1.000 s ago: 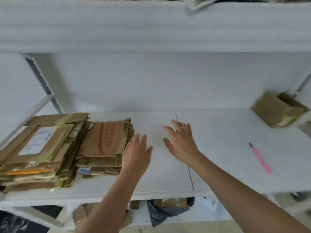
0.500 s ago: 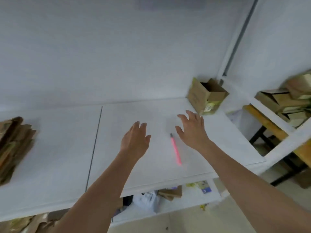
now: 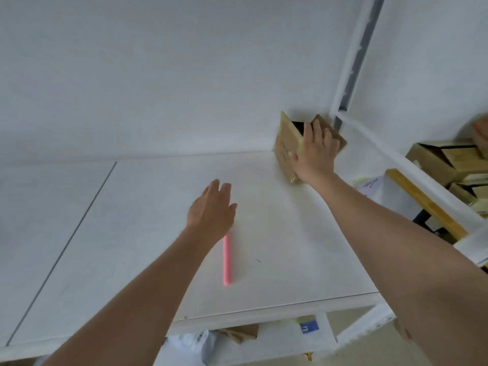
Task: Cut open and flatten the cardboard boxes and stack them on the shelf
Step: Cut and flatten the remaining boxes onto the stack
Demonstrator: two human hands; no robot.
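Right hand (image 3: 314, 157) clasping open cardboard box (image 3: 286, 147) at shelf (image 3: 158, 233) corner; left hand (image 3: 211, 210) spread, empty, over pink cutter (image 3: 227, 260). Possible slip: one-handed hold.

- One view only: a wide-angle camera worn on the person's head.
- It faces forward and down onto the white shelf (image 3: 163, 233), at arm's reach.
- Both forearms enter from the bottom edge.
- The back wall fills the upper frame.
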